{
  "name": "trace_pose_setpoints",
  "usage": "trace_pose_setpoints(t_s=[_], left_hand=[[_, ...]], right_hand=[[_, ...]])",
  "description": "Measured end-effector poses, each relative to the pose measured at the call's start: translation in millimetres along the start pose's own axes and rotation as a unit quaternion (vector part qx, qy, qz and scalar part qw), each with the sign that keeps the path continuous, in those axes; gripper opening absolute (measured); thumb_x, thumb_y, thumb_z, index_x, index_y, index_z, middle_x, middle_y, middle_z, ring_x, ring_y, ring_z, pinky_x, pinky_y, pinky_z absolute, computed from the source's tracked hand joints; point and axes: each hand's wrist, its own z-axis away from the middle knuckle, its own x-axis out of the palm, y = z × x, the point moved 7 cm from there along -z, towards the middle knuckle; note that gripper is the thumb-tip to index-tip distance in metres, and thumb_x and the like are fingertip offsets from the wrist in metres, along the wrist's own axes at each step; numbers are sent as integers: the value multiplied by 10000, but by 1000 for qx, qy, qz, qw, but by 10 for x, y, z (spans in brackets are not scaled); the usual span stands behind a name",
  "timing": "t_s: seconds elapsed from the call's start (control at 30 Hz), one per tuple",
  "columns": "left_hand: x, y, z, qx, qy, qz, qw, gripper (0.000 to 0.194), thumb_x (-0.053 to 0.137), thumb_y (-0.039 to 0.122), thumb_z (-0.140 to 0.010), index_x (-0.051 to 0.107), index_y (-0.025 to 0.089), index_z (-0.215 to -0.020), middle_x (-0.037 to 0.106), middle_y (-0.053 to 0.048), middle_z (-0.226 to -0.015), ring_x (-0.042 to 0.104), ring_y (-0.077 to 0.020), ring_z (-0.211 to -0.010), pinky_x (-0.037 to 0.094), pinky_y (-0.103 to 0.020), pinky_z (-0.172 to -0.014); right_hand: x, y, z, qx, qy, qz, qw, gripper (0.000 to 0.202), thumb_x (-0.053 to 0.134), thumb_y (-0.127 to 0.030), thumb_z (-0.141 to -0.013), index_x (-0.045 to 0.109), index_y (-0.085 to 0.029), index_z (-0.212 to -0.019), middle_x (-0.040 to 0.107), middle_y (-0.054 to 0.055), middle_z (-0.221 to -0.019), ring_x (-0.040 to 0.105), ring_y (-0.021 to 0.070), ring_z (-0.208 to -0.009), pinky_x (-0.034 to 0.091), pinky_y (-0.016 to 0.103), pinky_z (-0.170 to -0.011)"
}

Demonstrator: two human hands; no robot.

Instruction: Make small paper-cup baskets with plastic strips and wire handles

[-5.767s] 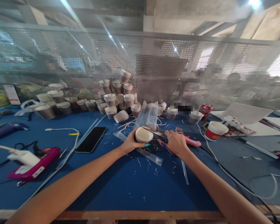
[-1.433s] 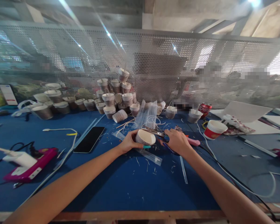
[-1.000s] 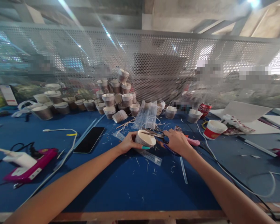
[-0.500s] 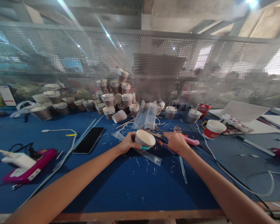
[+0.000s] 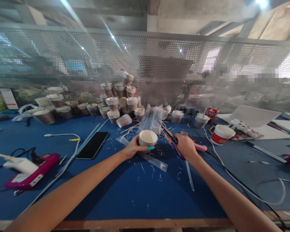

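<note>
My left hand [image 5: 133, 147] grips a small pale cup [image 5: 148, 138] from its left side, thumb across the front and the open rim facing up towards me. To the right, my right hand [image 5: 184, 145] is closed around scissors [image 5: 173, 138], whose blades point up and away to the left, apart from the cup. Beneath and beyond the cup lie clear glue sticks [image 5: 156, 161] and thin scraps. A glue gun with a pink part [image 5: 200, 147] lies just right of my right hand, partly hidden by it.
Stacked small cups [image 5: 112, 103] stand at the back against a perforated metal screen [image 5: 164, 74]. A black phone [image 5: 92, 145] and magenta power strip [image 5: 32, 170] lie left. On the right are a red-and-white cup [image 5: 222, 134], a soda can [image 5: 211, 114] and trailing cables.
The scissors have come away from the cup's right side, and their blades have swung upward. My left hand has tipped the cup more upright and shifted it slightly left.
</note>
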Motion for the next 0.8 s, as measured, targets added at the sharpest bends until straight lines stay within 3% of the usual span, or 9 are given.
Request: trace_pose_setpoints(t_s=[0.2, 0.33, 0.57, 0.7, 0.8], left_hand=[[-27, 6, -24, -10, -6, 120, 993, 573, 708, 181, -560, 521, 148, -1101, 657, -90, -948, 608, -248, -883, 447, -421, -832], [-121, -89, -57, -44, 7, 178, 983, 461, 654, 196, -623, 517, 168, -1063, 663, -46, -907, 622, -216, -837, 452, -444, -839], [-125, -109, -100, -108, 10, 294, 949, 364, 560, 273, -710, 507, 165, -1053, 634, -70, -1008, 578, -250, -971, 411, -495, -890], [-128, -141, -97, -130, 14, 280, 951, 339, 568, 173, -684, 529, 132, -1018, 652, -87, -950, 597, -229, -926, 430, -428, -880], [-147, -147, -80, -105, 15, 252, 962, 401, 582, 79, -645, 527, 154, -1036, 665, -54, -899, 618, -213, -846, 419, -462, -891]], right_hand=[[10, -14, 22, 16, 0, -34, 999, 415, 330, -516, -832, 558, -182, -736, 655, 91, -699, 610, 205, -674, 319, 255, -547], [82, -17, 19, 17, -14, -54, 998, 391, 342, -482, -841, 557, -178, -719, 656, 102, -707, 613, 206, -699, 330, 250, -572], [150, -69, 40, 21, -35, -74, 996, 434, 337, -522, -832, 572, -179, -706, 660, 90, -712, 616, 205, -695, 325, 251, -559], [138, -99, 58, 22, -38, -69, 997, 479, 318, -564, -821, 579, -177, -714, 658, 90, -702, 618, 207, -692, 320, 251, -550], [155, -103, 63, 23, -42, -63, 997, 498, 308, -581, -815, 587, -179, -723, 656, 87, -692, 617, 203, -681, 315, 251, -537]])
